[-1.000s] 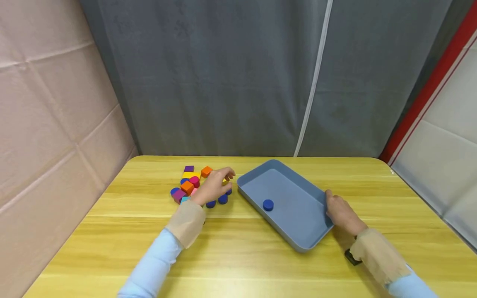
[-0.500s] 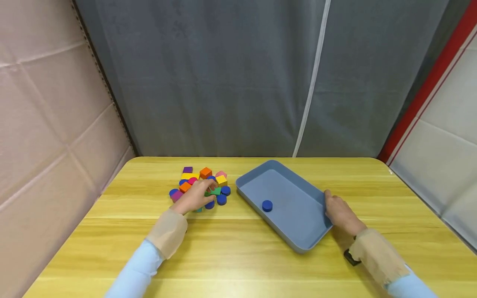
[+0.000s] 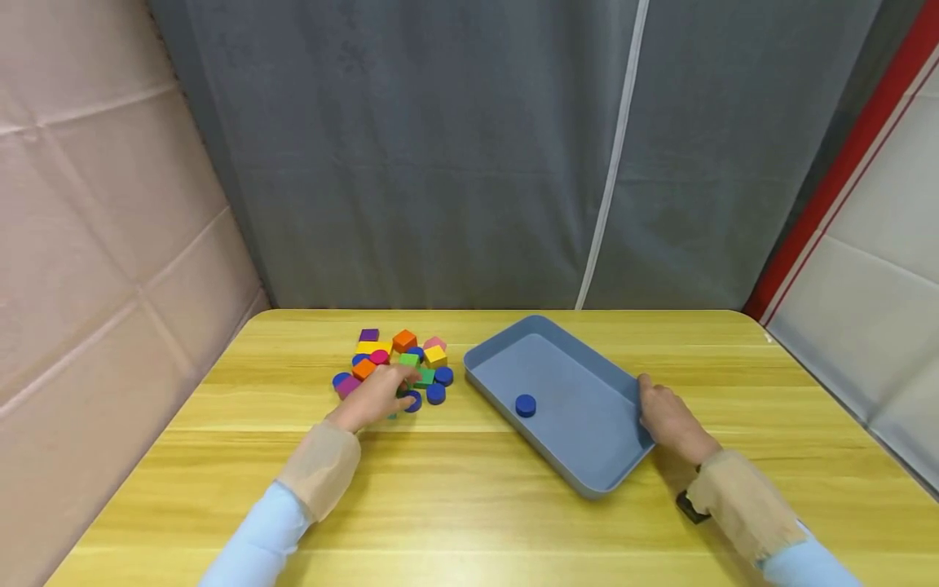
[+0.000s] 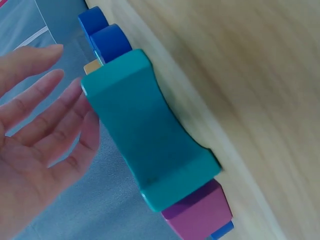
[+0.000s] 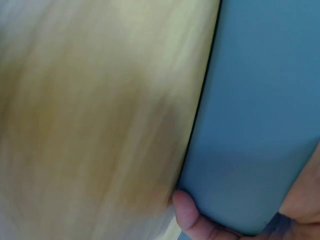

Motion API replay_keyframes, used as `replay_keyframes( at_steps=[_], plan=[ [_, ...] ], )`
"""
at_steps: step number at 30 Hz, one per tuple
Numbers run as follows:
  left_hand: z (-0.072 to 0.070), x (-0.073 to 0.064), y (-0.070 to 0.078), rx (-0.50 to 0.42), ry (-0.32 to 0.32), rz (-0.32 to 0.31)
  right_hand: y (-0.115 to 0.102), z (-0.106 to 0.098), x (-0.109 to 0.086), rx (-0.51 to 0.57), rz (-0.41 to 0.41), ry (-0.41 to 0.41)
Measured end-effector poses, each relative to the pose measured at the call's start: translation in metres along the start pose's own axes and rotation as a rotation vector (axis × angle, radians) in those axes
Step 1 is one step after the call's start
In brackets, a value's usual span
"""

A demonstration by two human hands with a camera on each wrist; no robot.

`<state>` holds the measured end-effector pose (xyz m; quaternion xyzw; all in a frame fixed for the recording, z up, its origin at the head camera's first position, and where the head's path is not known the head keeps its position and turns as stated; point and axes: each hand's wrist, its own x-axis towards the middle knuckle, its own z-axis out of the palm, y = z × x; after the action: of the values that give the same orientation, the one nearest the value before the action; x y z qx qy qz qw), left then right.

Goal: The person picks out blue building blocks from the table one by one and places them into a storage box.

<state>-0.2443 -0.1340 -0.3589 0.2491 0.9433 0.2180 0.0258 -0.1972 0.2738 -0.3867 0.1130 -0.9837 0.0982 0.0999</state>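
My left hand [image 3: 374, 397] hovers over the near side of a pile of colored blocks, its fingers loosely bent and holding nothing. In the left wrist view, a teal block with a concave side [image 4: 145, 125] stands right by the fingertips, with a magenta block [image 4: 200, 212] behind it and blue round blocks [image 4: 111, 42] at its other end. Light green [image 3: 409, 359] and dark green [image 3: 425, 377] blocks lie just beyond the fingers. My right hand [image 3: 675, 420] grips the right end of a blue-grey tray [image 3: 579, 383]. Inside the tray lies one blue round block [image 3: 526, 405].
Orange [image 3: 404, 341], yellow [image 3: 436, 356], pink [image 3: 434, 343] and purple [image 3: 369, 335] blocks fill the far part of the pile. Wooden tabletop [image 3: 469, 522] extends in front. A grey curtain [image 3: 440, 163] hangs at the table's back edge.
My left hand has moved left and nearer to me across the pile, uncovering green, yellow and pink blocks. The right hand and the tray have stayed in place.
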Motion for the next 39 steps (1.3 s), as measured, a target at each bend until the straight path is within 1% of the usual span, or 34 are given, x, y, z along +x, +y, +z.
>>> replay_keyframes(
  at_steps=[4, 7, 11, 17, 22, 25, 28, 34, 39],
  plan=[
    [0.001, -0.002, 0.001, 0.027, -0.004, -0.009, 0.000, 0.001, 0.000, -0.005, 0.004, 0.001],
    [0.002, -0.003, 0.001, 0.050, 0.002, 0.007, 0.001, 0.001, 0.000, -0.009, 0.006, 0.004],
    [0.005, -0.005, 0.001, 0.090, 0.022, 0.056, 0.000, 0.001, -0.001, -0.015, -0.007, 0.024],
    [0.010, -0.007, 0.001, 0.132, 0.038, 0.082, -0.001, 0.001, -0.002, -0.008, -0.016, 0.030],
    [0.013, -0.005, 0.001, 0.216, 0.053, 0.151, 0.000, -0.001, -0.002, -0.009, -0.013, 0.031],
    [0.014, -0.005, 0.001, 0.244, 0.054, 0.178, 0.000, -0.001, -0.002, -0.012, -0.010, 0.030],
    [0.015, -0.004, 0.003, 0.254, 0.046, 0.173, 0.000, -0.001, -0.002, -0.013, -0.001, 0.019],
    [0.015, -0.003, 0.006, 0.276, 0.011, 0.132, -0.001, -0.001, -0.002, -0.017, 0.008, 0.011],
    [0.016, -0.003, 0.008, 0.276, 0.001, 0.113, -0.001, -0.001, -0.002, -0.017, 0.010, 0.009]
  ],
)
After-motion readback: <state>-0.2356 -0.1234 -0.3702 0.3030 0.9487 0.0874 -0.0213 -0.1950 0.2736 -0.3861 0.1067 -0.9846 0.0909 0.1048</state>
